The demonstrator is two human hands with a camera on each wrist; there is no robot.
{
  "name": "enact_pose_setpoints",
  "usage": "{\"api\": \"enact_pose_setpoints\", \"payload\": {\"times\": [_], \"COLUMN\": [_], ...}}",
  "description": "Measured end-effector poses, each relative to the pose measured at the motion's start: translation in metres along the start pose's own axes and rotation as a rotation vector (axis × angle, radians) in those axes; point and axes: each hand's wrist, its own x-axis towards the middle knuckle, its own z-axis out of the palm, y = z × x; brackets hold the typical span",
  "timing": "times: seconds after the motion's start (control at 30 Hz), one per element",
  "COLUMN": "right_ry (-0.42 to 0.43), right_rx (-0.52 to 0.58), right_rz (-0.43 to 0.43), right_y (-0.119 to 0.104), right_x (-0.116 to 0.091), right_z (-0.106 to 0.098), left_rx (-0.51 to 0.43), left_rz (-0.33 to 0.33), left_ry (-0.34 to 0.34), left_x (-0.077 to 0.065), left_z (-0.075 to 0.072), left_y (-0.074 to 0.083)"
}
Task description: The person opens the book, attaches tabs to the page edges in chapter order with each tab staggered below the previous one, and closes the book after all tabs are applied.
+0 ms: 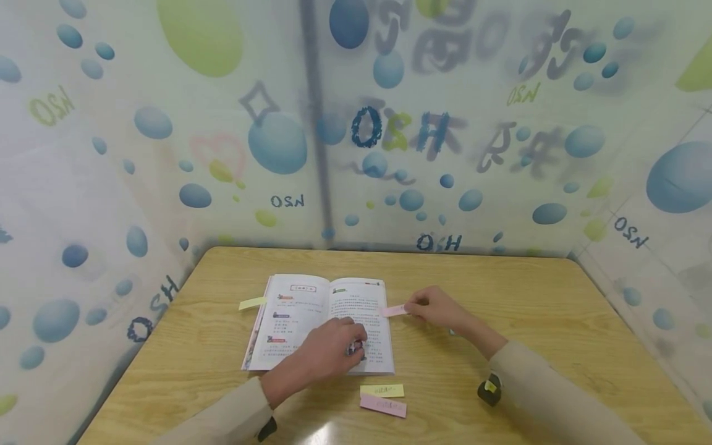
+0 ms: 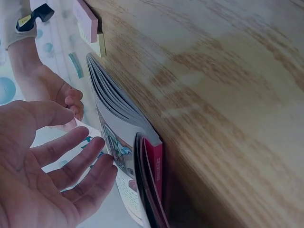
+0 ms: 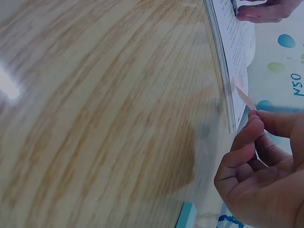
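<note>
An open book [image 1: 356, 296] with printed pages lies on the table, seen edge-on in the left wrist view. My left hand [image 1: 325, 349] is over the lower part of its right page, the fingers loosely bent and spread, with nothing gripped between them. At the book's right edge my right hand [image 1: 442, 309] pinches the outer end of a pink sticky strip [image 3: 245, 99] between thumb and forefinger. The strip's other end overlaps the page margin. A pale yellow sticky strip [image 1: 253, 303] juts out from the left side of the book.
In front of the book lie a yellow sticky pad [image 1: 384, 390] and a pink sticky pad [image 1: 384, 406], both with writing. A small teal block [image 3: 186, 216] is on the wooden table [image 1: 489, 278] below my right wrist. Patterned curtains [image 1: 389, 185] surround the table.
</note>
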Motion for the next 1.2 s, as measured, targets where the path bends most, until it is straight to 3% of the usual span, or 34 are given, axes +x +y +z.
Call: {"api": "enact_pose_setpoints", "payload": {"times": [0.2,0.37,0.67,1.2], "right_ry": [-0.018,-0.018,-0.020,-0.022], "right_rx": [0.012,0.005,0.016,-0.009], "right_rz": [0.001,0.002,0.012,0.020], "right_y": [0.000,0.002,0.001,0.001], "right_x": [0.000,0.001,0.002,0.001], "right_z": [0.000,0.002,0.003,0.002], "left_rx": [0.018,0.018,-0.110,-0.171], "left_rz": [-0.028,-0.071,-0.219,-0.341], "left_ry": [-0.023,-0.028,-0.094,-0.175], "left_x": [0.005,0.018,0.048,0.076], "left_z": [0.000,0.000,0.000,0.005], "left_y": [0.001,0.001,-0.005,-0.016]}}
